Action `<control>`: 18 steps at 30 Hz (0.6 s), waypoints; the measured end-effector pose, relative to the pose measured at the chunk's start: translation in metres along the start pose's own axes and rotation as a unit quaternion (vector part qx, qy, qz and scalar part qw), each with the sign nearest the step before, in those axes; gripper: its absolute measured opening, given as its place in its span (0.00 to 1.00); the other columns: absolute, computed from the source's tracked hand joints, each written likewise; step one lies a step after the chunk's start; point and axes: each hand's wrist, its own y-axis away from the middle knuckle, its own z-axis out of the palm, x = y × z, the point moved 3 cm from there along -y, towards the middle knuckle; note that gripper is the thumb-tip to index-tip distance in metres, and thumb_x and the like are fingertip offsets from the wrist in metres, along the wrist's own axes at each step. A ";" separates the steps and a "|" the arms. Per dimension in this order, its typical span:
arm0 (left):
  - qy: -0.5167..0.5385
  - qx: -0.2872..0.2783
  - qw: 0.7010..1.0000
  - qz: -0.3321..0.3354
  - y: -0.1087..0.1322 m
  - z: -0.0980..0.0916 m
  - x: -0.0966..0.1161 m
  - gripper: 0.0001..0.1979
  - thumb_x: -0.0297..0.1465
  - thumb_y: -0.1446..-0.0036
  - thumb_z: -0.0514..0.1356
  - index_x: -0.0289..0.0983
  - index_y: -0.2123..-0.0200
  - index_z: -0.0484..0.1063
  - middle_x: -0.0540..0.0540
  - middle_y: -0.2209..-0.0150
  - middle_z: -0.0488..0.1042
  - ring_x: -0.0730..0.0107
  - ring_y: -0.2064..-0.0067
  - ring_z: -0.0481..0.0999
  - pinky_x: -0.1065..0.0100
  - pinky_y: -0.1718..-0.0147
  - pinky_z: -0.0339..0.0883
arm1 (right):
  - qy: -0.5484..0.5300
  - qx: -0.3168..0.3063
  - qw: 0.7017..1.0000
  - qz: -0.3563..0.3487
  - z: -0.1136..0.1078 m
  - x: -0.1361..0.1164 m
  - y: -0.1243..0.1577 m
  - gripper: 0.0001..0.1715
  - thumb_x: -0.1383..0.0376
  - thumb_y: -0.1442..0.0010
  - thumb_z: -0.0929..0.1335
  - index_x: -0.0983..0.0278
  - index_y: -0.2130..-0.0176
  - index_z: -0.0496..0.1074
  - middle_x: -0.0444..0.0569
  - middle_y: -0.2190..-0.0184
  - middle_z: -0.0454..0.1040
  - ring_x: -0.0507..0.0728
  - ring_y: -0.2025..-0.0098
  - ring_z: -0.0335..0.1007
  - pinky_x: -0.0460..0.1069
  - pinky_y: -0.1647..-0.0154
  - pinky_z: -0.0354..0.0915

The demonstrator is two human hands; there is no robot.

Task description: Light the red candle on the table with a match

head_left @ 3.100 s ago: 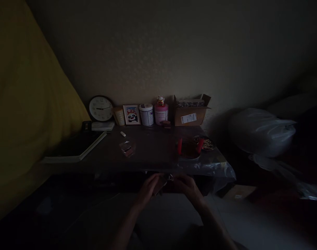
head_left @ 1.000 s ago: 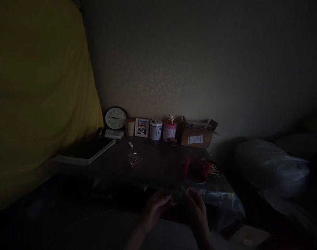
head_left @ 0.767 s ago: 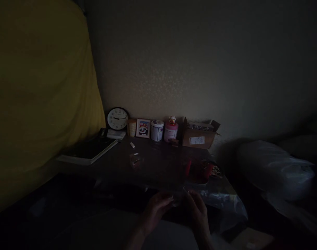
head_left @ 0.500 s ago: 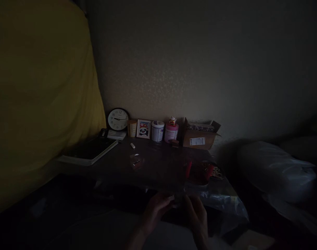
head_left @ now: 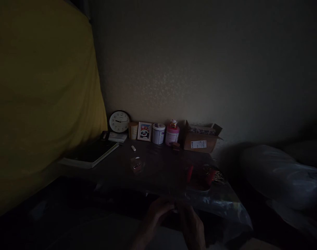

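The room is very dim. My left hand (head_left: 158, 211) and my right hand (head_left: 191, 224) meet low in the head view, just in front of the dark table's (head_left: 158, 173) near edge. Their fingertips come together around a small object that is barely visible in the dark. My left fingers are curled on it; the right hand's fingers are too dark to read. A red-handled dish (head_left: 198, 173) sits on the table just beyond my right hand. A small wrapped packet (head_left: 136, 166) lies further left.
Along the wall stand a clock (head_left: 119, 121), a panda picture (head_left: 144, 131), a white canister (head_left: 158, 133), a pink jar (head_left: 172, 135) and an open cardboard box (head_left: 201, 140). A book (head_left: 92, 152) lies at left beside yellow cloth (head_left: 38, 104). A plastic bag (head_left: 278, 173) sits at right.
My view has tilted up and left, so the table and my hands sit lower in the picture. My hands stay together on the small object, whose glint no longer shows.
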 end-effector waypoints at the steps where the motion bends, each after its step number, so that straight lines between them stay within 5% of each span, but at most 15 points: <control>1: -0.002 0.000 1.000 -0.005 0.000 0.000 0.000 0.10 0.30 0.53 0.63 0.35 0.64 0.76 0.42 0.62 0.78 0.56 0.56 0.74 0.58 0.53 0.63 | 0.002 0.000 1.000 -0.001 0.000 0.000 0.000 0.17 0.54 0.39 0.59 0.59 0.63 0.72 0.47 0.71 0.77 0.54 0.71 0.75 0.43 0.73 0.67; 18: -0.010 -0.043 0.999 -0.008 0.002 0.001 0.003 0.12 0.31 0.51 0.62 0.36 0.61 0.76 0.41 0.58 0.77 0.55 0.54 0.73 0.57 0.51 0.61 | -0.006 -0.012 1.000 0.017 -0.001 0.002 0.001 0.15 0.55 0.39 0.60 0.59 0.65 0.72 0.47 0.71 0.77 0.55 0.70 0.75 0.43 0.71 0.68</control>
